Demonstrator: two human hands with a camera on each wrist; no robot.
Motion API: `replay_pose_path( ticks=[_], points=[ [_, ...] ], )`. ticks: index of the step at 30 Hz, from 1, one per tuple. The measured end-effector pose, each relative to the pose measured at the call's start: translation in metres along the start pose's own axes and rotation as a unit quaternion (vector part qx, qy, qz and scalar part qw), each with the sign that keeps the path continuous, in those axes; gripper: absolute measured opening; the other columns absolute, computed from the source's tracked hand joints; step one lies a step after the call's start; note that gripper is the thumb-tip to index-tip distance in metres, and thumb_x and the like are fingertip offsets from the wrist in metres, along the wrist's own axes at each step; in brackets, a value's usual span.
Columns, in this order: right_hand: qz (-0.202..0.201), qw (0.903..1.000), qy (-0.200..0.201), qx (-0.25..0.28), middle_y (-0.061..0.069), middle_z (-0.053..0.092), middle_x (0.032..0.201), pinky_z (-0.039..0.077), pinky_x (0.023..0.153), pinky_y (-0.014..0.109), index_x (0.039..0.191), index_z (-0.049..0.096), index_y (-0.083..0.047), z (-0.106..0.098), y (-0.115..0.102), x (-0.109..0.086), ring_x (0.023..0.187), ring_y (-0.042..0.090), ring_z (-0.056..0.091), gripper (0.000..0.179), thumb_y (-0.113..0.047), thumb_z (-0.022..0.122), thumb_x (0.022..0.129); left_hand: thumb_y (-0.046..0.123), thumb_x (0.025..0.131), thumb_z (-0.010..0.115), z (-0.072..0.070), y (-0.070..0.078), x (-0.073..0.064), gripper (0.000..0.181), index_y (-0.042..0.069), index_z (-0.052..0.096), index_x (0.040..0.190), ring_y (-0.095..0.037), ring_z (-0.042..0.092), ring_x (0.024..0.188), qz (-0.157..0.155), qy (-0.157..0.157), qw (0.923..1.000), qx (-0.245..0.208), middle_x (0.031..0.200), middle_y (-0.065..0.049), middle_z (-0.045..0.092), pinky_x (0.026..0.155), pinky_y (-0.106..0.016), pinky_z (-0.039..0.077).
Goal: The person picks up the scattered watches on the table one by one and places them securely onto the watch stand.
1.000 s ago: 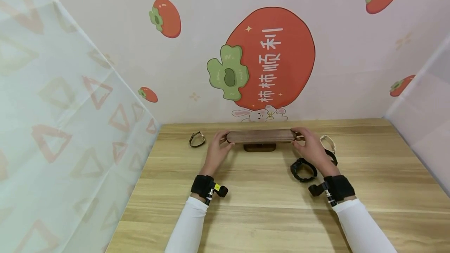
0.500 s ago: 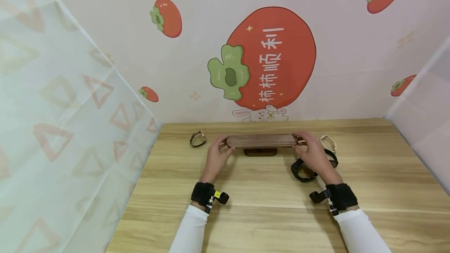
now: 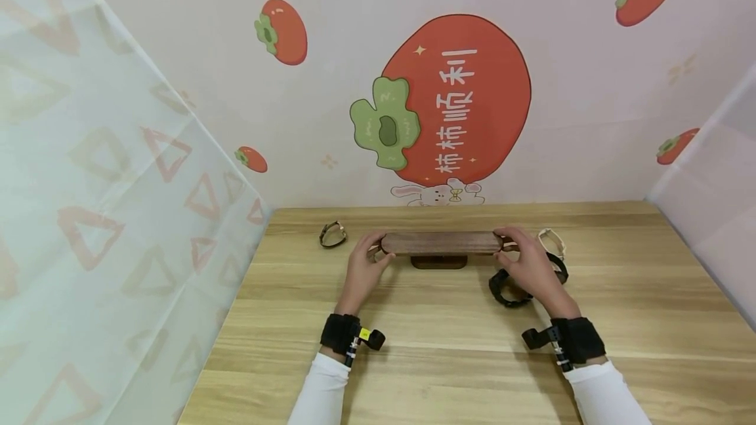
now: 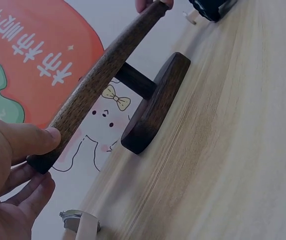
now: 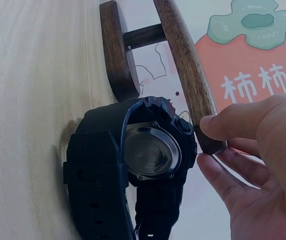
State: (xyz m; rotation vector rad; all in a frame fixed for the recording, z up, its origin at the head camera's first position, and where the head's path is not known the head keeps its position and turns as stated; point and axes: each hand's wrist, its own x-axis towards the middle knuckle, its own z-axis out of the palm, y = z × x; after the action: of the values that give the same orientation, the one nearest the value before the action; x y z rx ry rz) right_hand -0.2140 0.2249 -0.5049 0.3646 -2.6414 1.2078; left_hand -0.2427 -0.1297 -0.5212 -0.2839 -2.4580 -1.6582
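A dark wooden T-bar watch stand (image 3: 441, 243) has its long crossbar running left to right, on a short post over an oblong base (image 4: 157, 107). My left hand (image 3: 363, 267) pinches the crossbar's left end, thumb on the near side and fingers behind. At the opposite end my right hand (image 3: 534, 271) grips the bar the same way. The bar carries no watch. Just below the right hand lies a chunky black watch (image 5: 103, 165), strap looped and steel case back showing in the right wrist view; the right hand partly covers it in the head view.
A second black watch (image 3: 561, 269) and a cream-strapped watch (image 3: 552, 242) lie right of the right hand. Beyond the left hand is a thin-strapped watch (image 3: 333, 235). The wood-grain table (image 3: 437, 359) meets a persimmon-printed backdrop (image 3: 319, 117) behind the stand.
Both hands have drawn the watch stand a little toward me from near the backdrop. The right hand now overlaps more of the black watch; the watches have stayed put.
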Motion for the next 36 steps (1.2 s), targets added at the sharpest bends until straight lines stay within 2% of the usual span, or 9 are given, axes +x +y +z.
replay_pose_path(
  ticks=[11, 16, 22, 28, 36],
  points=[
    [-0.014, 0.9998, 0.010, -0.003, 0.025, 0.063, 0.132, 0.060, 0.097, 0.056, 0.144, 0.058, 0.003, 0.003, 0.003, -0.006, 0.118, 0.044, 0.064, 0.050, 0.008, 0.072, 0.095, 0.008, 0.096, 0.081, -0.001, -0.002, -0.011, 0.055, 0.006, 0.062, 0.147, -0.036, 0.063, 0.133, -0.023, 0.004, 0.9994, -0.027, 0.153, -0.013, 0.055, 0.114, -0.048, 0.055],
    [-0.022, 0.9996, 0.018, -0.001, 0.025, 0.063, 0.132, 0.060, 0.096, 0.056, 0.142, 0.060, 0.003, 0.005, 0.002, -0.009, 0.118, 0.044, 0.064, 0.050, 0.009, 0.074, 0.094, 0.009, 0.096, 0.080, -0.002, -0.005, -0.015, 0.054, 0.007, 0.062, 0.148, -0.034, 0.063, 0.131, -0.021, 0.008, 0.9991, -0.037, 0.155, -0.013, 0.054, 0.113, -0.049, 0.055],
    [-0.007, 0.9997, 0.021, -0.005, 0.024, 0.062, 0.132, 0.060, 0.095, 0.058, 0.143, 0.060, 0.001, 0.005, 0.000, -0.014, 0.117, 0.044, 0.064, 0.050, 0.006, 0.074, 0.096, 0.007, 0.095, 0.081, 0.000, -0.007, -0.018, 0.056, 0.005, 0.062, 0.148, -0.034, 0.064, 0.127, -0.017, 0.011, 0.9988, -0.045, 0.152, -0.013, 0.056, 0.111, -0.047, 0.056],
    [0.007, 0.9997, 0.024, -0.007, 0.022, 0.063, 0.131, 0.060, 0.094, 0.059, 0.144, 0.060, -0.002, 0.006, -0.001, -0.016, 0.117, 0.043, 0.064, 0.051, 0.004, 0.075, 0.096, 0.005, 0.096, 0.080, 0.001, -0.007, -0.020, 0.056, 0.004, 0.061, 0.148, -0.033, 0.065, 0.127, -0.026, 0.011, 0.9980, -0.057, 0.151, -0.012, 0.056, 0.112, -0.044, 0.056],
    [0.013, 0.9996, 0.023, -0.007, 0.023, 0.062, 0.132, 0.060, 0.094, 0.060, 0.144, 0.060, -0.002, 0.005, 0.000, -0.017, 0.117, 0.044, 0.064, 0.051, 0.004, 0.076, 0.095, 0.004, 0.094, 0.081, 0.001, -0.005, -0.020, 0.055, 0.004, 0.062, 0.147, -0.033, 0.063, 0.124, -0.024, 0.007, 0.9978, -0.061, 0.145, -0.013, 0.059, 0.110, -0.046, 0.057]
  ],
)
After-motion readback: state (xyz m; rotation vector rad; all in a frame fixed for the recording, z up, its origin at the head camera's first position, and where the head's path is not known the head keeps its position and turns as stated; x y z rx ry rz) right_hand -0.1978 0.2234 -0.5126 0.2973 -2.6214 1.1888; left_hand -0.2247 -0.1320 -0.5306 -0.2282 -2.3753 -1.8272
